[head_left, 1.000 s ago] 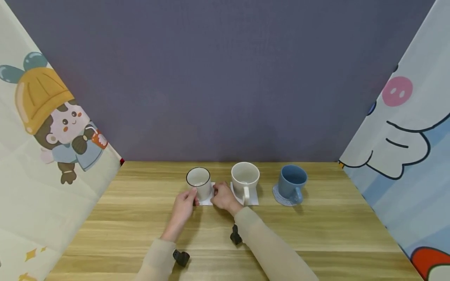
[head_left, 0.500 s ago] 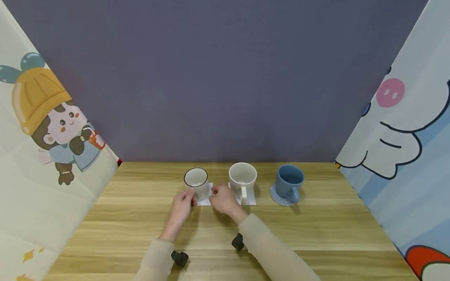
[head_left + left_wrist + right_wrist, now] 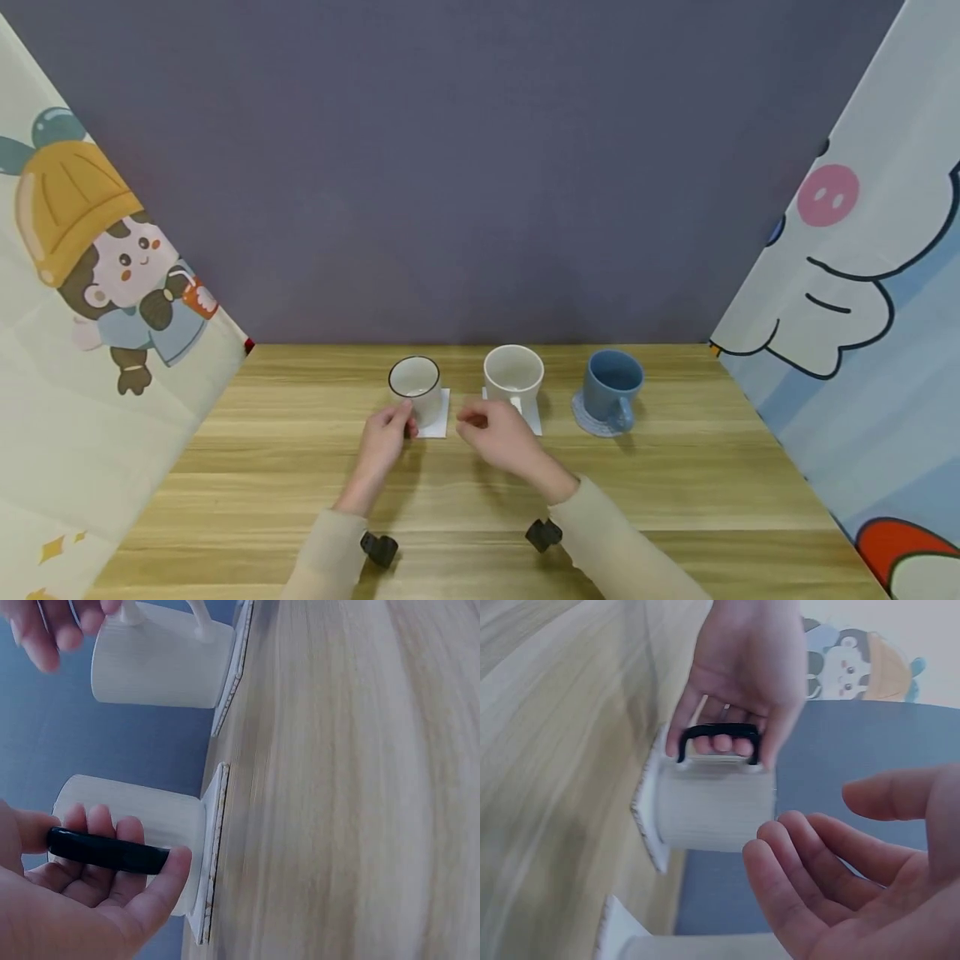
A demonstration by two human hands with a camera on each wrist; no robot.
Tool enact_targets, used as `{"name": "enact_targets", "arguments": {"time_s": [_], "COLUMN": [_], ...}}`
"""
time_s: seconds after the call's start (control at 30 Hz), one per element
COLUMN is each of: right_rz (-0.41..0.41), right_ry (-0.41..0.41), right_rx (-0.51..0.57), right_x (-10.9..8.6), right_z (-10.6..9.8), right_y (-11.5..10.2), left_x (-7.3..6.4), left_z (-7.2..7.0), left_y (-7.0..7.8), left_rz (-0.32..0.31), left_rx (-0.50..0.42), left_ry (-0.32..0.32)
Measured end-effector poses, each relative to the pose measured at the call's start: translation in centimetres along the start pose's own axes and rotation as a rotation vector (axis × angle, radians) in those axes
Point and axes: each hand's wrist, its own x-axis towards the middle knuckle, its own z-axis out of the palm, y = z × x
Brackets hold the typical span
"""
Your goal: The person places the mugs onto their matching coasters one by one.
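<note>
A white mug with a dark rim (image 3: 426, 407) stands upright on a square white coaster (image 3: 441, 419). My left hand (image 3: 382, 437) grips its black handle (image 3: 109, 853); in the right wrist view several fingers pass through the handle. Between this mug and a plain white mug (image 3: 513, 375), my right hand (image 3: 504, 433) hovers, fingers loosely bent and holding nothing. It partly hides the plain mug's handle and the square coaster (image 3: 532, 417) beneath. In the right wrist view, fingertips (image 3: 759, 859) of that hand appear close to the dark-rimmed mug; contact is not evident.
A blue mug (image 3: 611, 392) sits on a round bluish coaster (image 3: 587, 419) at the right. The three mugs form a row near the back of the wooden table (image 3: 450, 517). A grey panel (image 3: 480, 167) rises behind, with printed curtains at both sides.
My right hand has drawn away from the dark-rimmed mug's coaster, rightward and nearer to me, and its fingers have loosened. My left hand stays at the mug's handle.
</note>
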Motion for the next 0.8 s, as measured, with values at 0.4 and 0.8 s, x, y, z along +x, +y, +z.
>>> {"name": "enact_targets", "arguments": {"time_s": [0.4, 0.8], "right_rz": [-0.054, -0.053], "right_ry": [0.13, 0.227], "right_rx": [-0.108, -0.288], "right_x": [-2.2, -3.5], "right_z": [-2.8, -4.3], "right_y": [0.0, 1.5], "left_x": [-0.3, -2.0], "left_z": [-1.5, -1.8], "left_y": [0.6, 2.7], "left_rz": [0.146, 0.45], "left_rx": [0.359, 0.745], "left_ry": [-0.023, 0.153]}}
